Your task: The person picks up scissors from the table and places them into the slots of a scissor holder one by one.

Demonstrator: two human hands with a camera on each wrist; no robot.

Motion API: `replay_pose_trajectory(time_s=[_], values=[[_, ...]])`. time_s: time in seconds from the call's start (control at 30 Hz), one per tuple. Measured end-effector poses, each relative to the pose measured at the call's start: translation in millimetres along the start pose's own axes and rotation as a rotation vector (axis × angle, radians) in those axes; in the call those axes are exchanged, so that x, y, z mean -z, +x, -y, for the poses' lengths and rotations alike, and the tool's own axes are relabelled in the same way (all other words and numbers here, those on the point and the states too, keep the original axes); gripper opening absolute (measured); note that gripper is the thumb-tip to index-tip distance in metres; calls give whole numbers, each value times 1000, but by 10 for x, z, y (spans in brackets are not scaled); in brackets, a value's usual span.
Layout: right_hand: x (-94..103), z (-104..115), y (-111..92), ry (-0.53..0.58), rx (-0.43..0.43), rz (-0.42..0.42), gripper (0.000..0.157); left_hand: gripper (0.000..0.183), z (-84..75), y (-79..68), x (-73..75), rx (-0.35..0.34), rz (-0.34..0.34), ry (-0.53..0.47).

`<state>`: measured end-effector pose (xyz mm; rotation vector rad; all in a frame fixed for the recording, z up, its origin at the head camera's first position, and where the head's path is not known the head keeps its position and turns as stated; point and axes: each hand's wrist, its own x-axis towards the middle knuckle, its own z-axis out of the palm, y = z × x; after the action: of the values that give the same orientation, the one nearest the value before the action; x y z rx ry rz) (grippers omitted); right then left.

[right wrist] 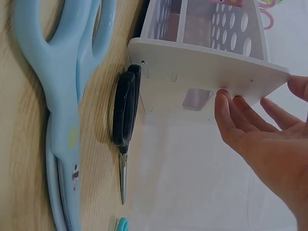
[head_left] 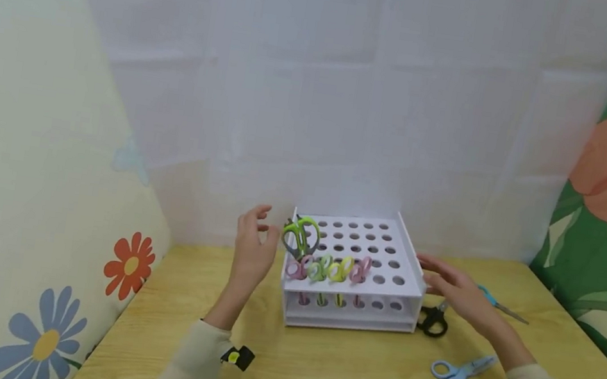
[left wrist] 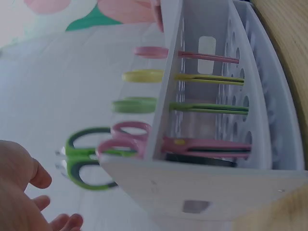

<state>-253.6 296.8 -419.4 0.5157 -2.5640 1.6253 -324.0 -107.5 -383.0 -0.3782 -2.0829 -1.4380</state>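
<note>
A white rack (head_left: 411, 253) with rows of round holes sits on the table, with scissors standing handles-up along its front: pink scissors (left wrist: 192, 144), light green ones (left wrist: 137, 105), yellow ones (left wrist: 144, 75) and another pink pair (left wrist: 151, 52). Behind the left pink pair stand larger green-and-grey scissors (left wrist: 79, 153). My left hand (head_left: 254, 250) is raised at the rack's left side, holding nothing, fingers loosely bent and apart from the green handles. On the opposite side, my right hand (head_left: 457, 295) rests its fingertips against the rack's outer side panel, thumb at the upper edge.
Right of the rack lie black-handled scissors (right wrist: 118, 103), close beside its base. Light blue scissors (head_left: 465, 371) lie nearer the front, and turquoise-handled scissors (head_left: 489, 296) lie beyond my right hand. A white sheet (head_left: 318, 88) hangs behind the wooden table (head_left: 335, 375).
</note>
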Motion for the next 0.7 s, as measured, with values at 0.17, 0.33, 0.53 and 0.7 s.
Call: replay_pose_trajectory(time_s=[0.17, 0.33, 0.53, 0.7], values=[[-5, 3, 7, 4, -16, 0, 55, 41, 298, 39, 18, 227, 208, -184], [3, 14, 1, -6, -32, -1, 55, 46, 517, 32, -91, 359, 372, -274], [18, 22, 5, 0, -6, 4, 54, 48, 675, 8, -154, 415, 408, -320], [55, 34, -8, -22, -4, 6, 52, 54, 677, 38, -132, 431, 480, -439]])
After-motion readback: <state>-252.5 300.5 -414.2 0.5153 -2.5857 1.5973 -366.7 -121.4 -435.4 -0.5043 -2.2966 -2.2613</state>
